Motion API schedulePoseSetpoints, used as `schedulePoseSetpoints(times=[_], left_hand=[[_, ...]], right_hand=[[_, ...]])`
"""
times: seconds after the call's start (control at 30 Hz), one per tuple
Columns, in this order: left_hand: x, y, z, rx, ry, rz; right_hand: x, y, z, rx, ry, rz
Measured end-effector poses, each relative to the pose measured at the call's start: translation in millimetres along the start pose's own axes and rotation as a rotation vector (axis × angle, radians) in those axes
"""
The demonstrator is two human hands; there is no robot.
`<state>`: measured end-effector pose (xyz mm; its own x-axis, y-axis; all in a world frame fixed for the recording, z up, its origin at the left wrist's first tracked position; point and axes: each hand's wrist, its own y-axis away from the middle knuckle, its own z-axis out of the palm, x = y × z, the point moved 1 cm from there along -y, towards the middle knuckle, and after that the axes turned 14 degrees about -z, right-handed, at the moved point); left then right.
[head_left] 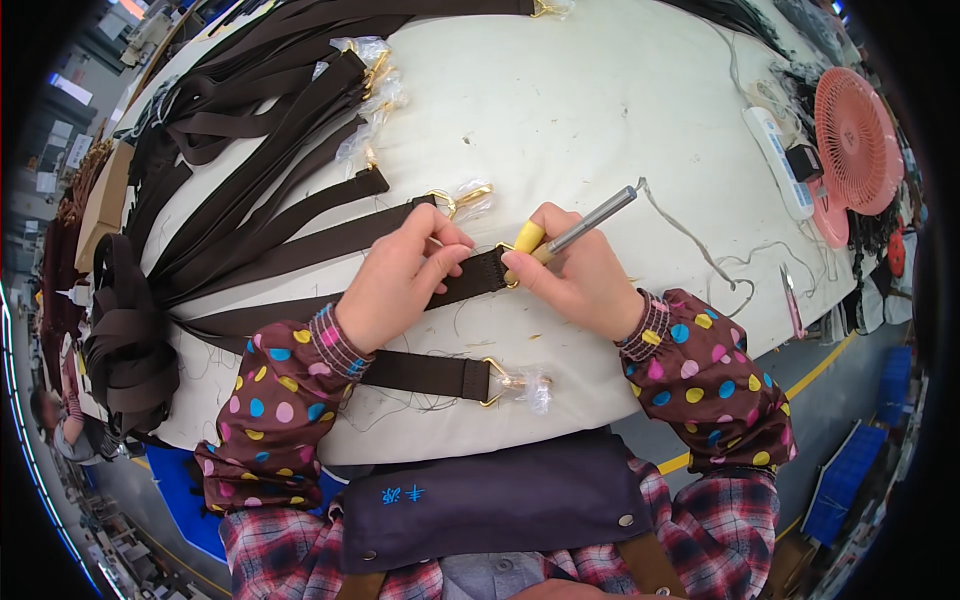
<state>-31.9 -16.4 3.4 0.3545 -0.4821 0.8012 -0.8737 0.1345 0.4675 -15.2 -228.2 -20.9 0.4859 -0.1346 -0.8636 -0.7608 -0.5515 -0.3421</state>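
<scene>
My right hand [580, 275] grips a slim silver-grey pen-shaped tool [600, 218]; a yellow cover sits on one finger. The tool's lower end is hidden by my fingers, beside the gold ring at the end of a dark brown webbing strap [470, 283]. Over that strap, my left hand [405, 270] is closed with thumb and fingertips together; whatever they pinch, if anything, is too small to make out. Another strap [425, 375] with a gold clasp in clear plastic [525, 385] lies nearer me. Beyond my left hand lies a strap with a gold hook [462, 200].
More dark straps [260, 180] fan out at the left from a bundled coil [130, 340]. On the right are a pink fan [855, 140], a white power strip [778, 160], a grey cord [700, 250] and small snips [792, 300]. Loose threads lie on the white tabletop [590, 400].
</scene>
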Motion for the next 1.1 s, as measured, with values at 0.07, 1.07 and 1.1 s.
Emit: schedulePoseSetpoints(times=[0.07, 1.07, 1.1], left_hand=[[-3, 0, -10, 0.039, -0.157, 0.169], [0, -8, -2, -0.051, -0.443, 0.330], [0, -8, -2, -0.052, -0.439, 0.328]], right_hand=[[-5, 0, -1, 0.019, -0.092, 0.041], [0, -3, 3, 0.009, 0.092, -0.100], [0, -3, 3, 0.010, 0.079, -0.094]])
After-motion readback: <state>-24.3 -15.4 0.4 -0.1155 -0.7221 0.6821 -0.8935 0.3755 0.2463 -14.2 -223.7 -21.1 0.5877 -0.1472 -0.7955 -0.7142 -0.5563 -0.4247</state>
